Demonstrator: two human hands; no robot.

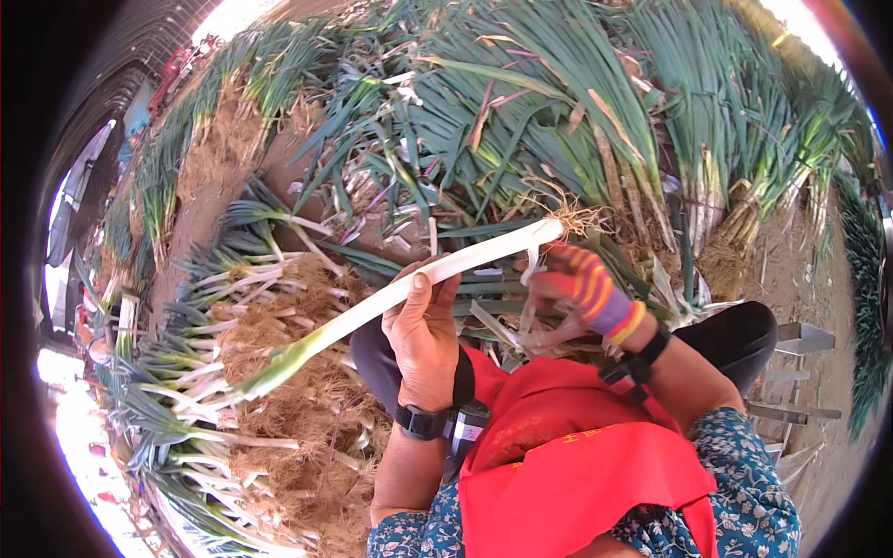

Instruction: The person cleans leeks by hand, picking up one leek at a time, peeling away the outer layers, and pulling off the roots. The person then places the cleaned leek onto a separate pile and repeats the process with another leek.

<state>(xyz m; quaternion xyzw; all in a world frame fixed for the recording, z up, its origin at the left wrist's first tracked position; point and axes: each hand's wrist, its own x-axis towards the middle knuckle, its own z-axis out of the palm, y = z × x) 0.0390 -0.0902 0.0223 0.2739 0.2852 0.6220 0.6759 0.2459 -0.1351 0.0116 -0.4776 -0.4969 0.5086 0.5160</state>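
My bare left hand (424, 324) is closed round the white shank of a long green onion (367, 307). The onion lies slantwise, its trimmed green end low on the left and its hairy roots up on the right. My right hand (586, 296), in a striped purple, orange and yellow glove, is just below the root end and blurred by motion. Thin, pale onion skin (528, 325) hangs by its curled fingers and seems pinched in them. The fingertips do not show sharply.
At my left lies a pile of green onions (279, 372) with white shanks and brown roots. Large bundles of untrimmed onions (530, 102) spread out ahead, and more bundles (707, 121) stand at the far right. A metal frame (798, 377) is beside my right knee. A red apron (577, 465) covers my lap.
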